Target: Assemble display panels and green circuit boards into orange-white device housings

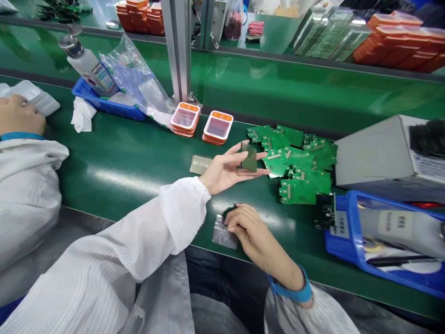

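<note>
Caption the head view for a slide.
Left hand holding a thin panel near green circuit boards, right hand pinching clear plastic film above a green workbench.

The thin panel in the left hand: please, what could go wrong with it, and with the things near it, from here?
The thin panel is tilted up in the fingers of the left hand, above the table, so it might slip and get chipped or scratched. Those fingers reach close to the loosely piled green boards and could push some. The clear film at the right hand lies near the table's front edge and may fall off if released.
</note>
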The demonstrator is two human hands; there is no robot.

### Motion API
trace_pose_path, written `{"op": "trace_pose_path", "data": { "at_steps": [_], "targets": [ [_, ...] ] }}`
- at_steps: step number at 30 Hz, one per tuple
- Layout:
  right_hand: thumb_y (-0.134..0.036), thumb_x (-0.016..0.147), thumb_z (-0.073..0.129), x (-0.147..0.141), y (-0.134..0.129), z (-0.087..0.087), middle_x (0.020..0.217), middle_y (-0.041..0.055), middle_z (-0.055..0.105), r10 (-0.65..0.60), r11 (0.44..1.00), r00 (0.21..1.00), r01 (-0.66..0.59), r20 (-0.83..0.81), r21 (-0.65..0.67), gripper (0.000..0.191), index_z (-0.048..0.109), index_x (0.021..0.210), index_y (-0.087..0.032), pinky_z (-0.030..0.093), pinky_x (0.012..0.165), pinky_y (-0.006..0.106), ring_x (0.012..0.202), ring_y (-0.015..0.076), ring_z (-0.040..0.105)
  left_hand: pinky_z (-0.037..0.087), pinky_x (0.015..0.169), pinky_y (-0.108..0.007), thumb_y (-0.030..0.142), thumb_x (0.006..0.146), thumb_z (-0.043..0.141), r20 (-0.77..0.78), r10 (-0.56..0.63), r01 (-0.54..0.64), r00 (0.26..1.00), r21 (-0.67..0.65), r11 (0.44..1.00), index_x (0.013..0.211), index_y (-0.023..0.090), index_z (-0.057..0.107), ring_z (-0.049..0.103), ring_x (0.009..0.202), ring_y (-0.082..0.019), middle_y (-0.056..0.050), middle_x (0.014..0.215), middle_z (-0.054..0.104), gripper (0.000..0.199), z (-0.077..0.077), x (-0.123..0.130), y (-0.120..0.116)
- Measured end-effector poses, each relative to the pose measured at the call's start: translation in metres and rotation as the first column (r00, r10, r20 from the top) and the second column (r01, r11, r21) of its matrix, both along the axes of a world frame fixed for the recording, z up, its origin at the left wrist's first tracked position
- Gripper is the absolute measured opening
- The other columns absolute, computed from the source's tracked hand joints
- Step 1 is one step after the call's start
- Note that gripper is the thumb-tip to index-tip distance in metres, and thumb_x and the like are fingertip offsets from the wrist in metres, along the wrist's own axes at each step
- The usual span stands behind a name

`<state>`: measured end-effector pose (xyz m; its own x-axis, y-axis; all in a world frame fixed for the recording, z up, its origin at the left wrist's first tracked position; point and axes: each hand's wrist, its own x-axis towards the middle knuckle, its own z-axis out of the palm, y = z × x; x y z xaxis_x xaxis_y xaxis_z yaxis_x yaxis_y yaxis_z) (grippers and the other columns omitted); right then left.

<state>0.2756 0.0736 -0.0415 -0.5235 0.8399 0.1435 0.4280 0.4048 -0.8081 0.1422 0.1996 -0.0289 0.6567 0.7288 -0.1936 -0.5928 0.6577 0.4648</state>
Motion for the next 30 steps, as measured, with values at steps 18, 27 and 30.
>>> {"op": "trace_pose_path", "data": {
  "at_steps": [18,27,30],
  "targets": [
    [-0.017,0.091,0.057,-0.008,0.009,0.007,0.085,0.0011,0.059,-0.088,0.989,0.996,0.090,0.020,-0.121,0.007,0.053,0.093,-0.022,0.041,0.076,0.032,0.084,0.0184,0.053,0.034,0.108,-0.051,0.022,0.084,0.055,-0.020,0.007,-0.007,1.000,0.013,1.000,0.145,0.022,0.027,0.071,0.092,-0.030,-0.014,0.116,0.069,0.067,0.001,0.001,0.002],
    [-0.021,0.084,0.069,-0.019,0.005,0.006,0.077,-0.0016,0.057,-0.126,0.992,0.990,0.125,0.058,0.008,0.015,0.055,0.089,-0.020,0.036,0.079,0.035,0.076,0.0159,0.052,0.032,0.109,-0.051,0.024,0.086,0.053,-0.050,0.008,-0.007,0.999,0.020,1.000,0.146,0.024,0.027,0.070,0.095,-0.028,-0.014,0.123,0.066,0.066,0.001,0.001,0.002],
    [-0.021,0.086,0.065,-0.023,0.003,0.004,0.077,-0.0015,0.057,-0.157,0.987,0.985,0.156,0.067,0.027,0.010,0.055,0.086,-0.020,0.036,0.081,0.036,0.075,0.0158,0.052,0.034,0.108,-0.051,0.023,0.085,0.053,-0.060,0.018,-0.017,0.998,0.019,1.000,0.145,0.023,0.030,0.071,0.093,-0.029,-0.014,0.121,0.067,0.064,0.001,0.000,0.002]
  ]
}}
